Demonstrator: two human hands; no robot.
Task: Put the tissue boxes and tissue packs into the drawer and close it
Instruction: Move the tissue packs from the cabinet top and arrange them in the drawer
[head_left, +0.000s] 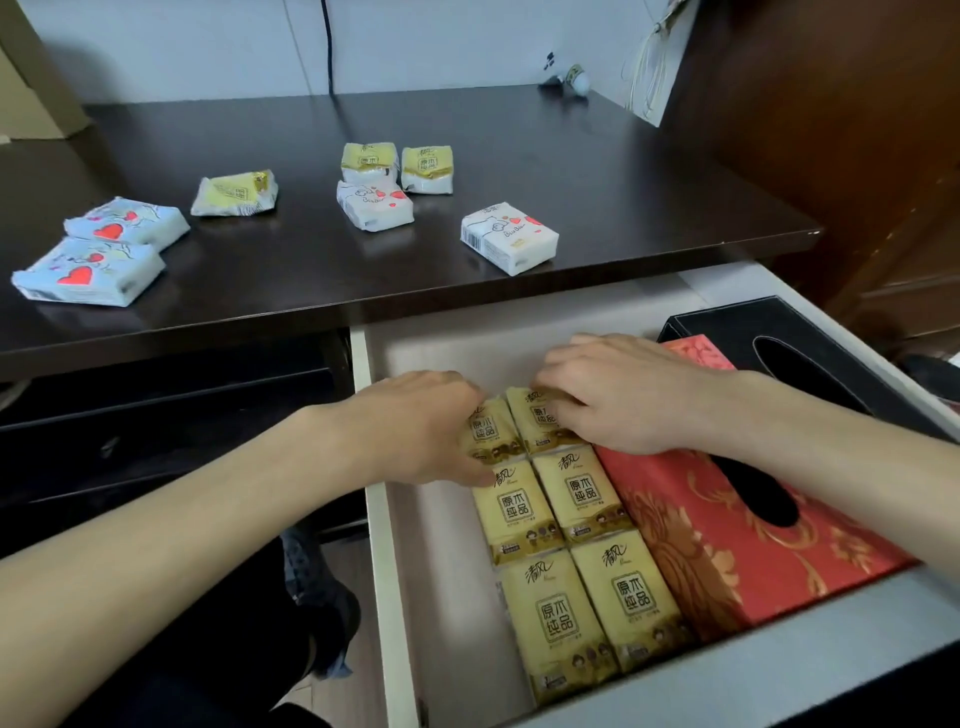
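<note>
Tissue packs (488, 431) sit in the drawer (441, 571), left hand (415, 428) and right hand (623, 397) gripping one each. Loose packs (509, 236) lie on the desk (571, 156) beyond, most nearer the left.

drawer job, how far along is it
Done: red tissue box and black tissue box sit in the drawer with four yellow packs. In hand: left hand and right hand grip the rear yellow packs. Left: seven packs on the desk, then closing.
</note>
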